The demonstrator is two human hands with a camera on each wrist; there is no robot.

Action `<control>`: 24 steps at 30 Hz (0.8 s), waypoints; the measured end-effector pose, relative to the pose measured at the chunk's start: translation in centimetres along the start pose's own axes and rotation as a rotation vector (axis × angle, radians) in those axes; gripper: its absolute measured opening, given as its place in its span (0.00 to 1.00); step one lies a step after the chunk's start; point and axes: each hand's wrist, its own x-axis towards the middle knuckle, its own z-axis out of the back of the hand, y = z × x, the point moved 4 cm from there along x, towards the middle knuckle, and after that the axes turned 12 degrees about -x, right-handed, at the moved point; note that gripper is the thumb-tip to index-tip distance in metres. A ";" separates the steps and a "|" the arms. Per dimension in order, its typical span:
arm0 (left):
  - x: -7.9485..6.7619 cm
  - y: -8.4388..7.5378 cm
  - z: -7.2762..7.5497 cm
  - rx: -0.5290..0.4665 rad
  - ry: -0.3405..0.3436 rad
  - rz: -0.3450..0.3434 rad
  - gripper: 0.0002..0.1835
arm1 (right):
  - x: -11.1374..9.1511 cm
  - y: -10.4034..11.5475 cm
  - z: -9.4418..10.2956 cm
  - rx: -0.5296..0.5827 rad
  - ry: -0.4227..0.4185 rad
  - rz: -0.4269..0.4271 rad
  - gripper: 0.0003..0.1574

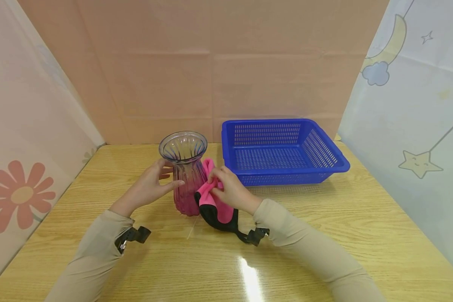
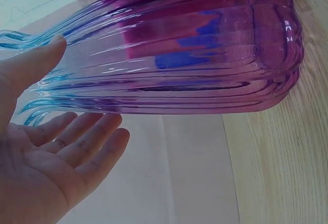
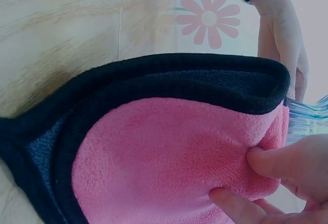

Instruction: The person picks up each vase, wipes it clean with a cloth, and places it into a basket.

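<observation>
Bright head view; white glare streak on tabletop (image 1: 188,268)

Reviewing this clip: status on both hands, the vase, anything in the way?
Left hand relaxed, partly around vase. Right hand pinching pink-and-black cloth. Vase upright on table. Blue basket behind, not between cloth and vase.

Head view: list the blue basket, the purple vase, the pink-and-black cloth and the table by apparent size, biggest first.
1. Table
2. Blue basket
3. Purple vase
4. Pink-and-black cloth, judged by what shows; it is bunched and partly covered by the right hand, so its full size is unsure.
</observation>
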 end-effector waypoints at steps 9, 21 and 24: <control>0.0 0.0 -0.4 -0.075 -0.030 -0.023 0.44 | 0.0 0.0 0.1 -0.011 -0.009 0.014 0.11; 0.0 -0.4 -0.7 -0.035 -0.093 -0.076 0.47 | 0.5 0.8 1.3 0.035 -0.130 0.043 0.08; 0.1 -0.4 -0.7 -0.029 -0.094 -0.078 0.46 | 0.8 1.0 1.7 0.056 -0.167 0.055 0.08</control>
